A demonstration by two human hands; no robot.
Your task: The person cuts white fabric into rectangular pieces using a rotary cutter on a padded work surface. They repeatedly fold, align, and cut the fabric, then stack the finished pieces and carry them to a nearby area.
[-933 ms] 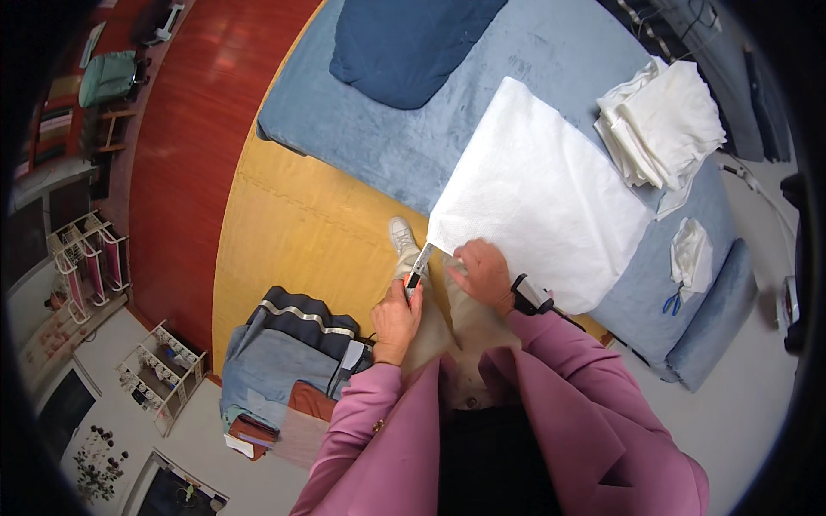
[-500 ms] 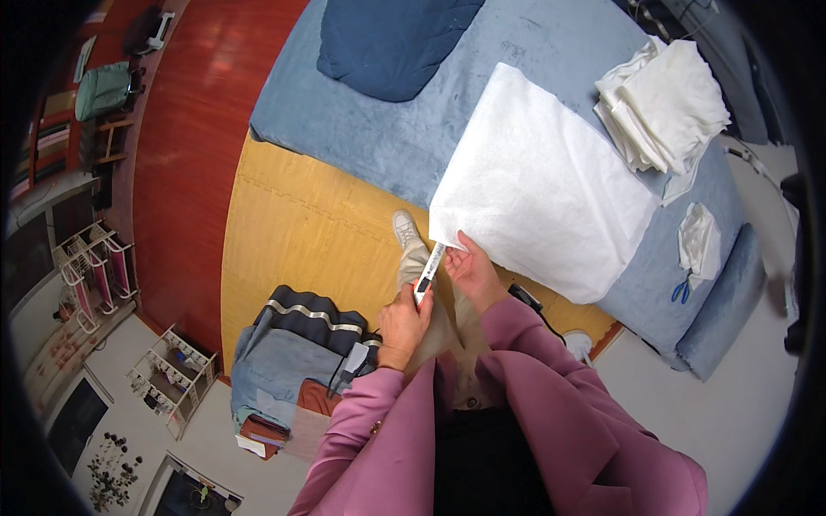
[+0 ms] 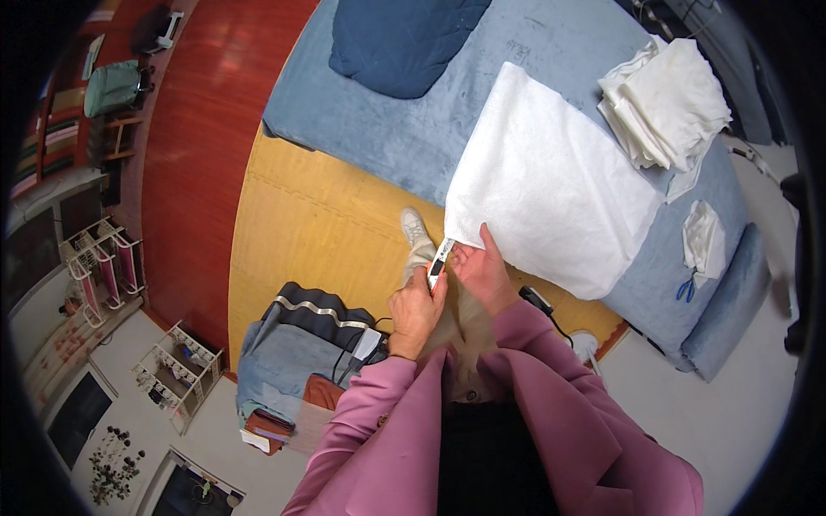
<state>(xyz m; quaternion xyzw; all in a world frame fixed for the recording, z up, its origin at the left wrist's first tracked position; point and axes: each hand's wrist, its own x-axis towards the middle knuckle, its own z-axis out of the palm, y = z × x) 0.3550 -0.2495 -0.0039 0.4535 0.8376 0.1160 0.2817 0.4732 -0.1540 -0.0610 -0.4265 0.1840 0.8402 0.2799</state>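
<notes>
The left hand (image 3: 415, 310) has its grip clamped around a slim white tool (image 3: 440, 260) with a dark panel and orange edging. The tool slants up and away from the person, its far end at the near corner of a white cloth (image 3: 551, 185). The right hand (image 3: 483, 271) is at that same corner, one finger raised against the cloth; whether its grip is closed on the hem cannot be told, as the fingers overlap there.

The cloth lies mostly on a blue bed (image 3: 370, 129), its near edge reaching out over the yellow mat (image 3: 310, 215). A navy cushion (image 3: 404, 47) lies beyond it to the left. To the right are a white stack (image 3: 662, 107) just beside the cloth, then a small rag (image 3: 704, 241) with blue-handled scissors (image 3: 686, 290) and a bolster (image 3: 727, 301).

A black device (image 3: 535, 299) is partly blocked by the right sleeve (image 3: 551, 344). Left of the legs, folded fabrics (image 3: 292, 353) lie well apart from the cloth.
</notes>
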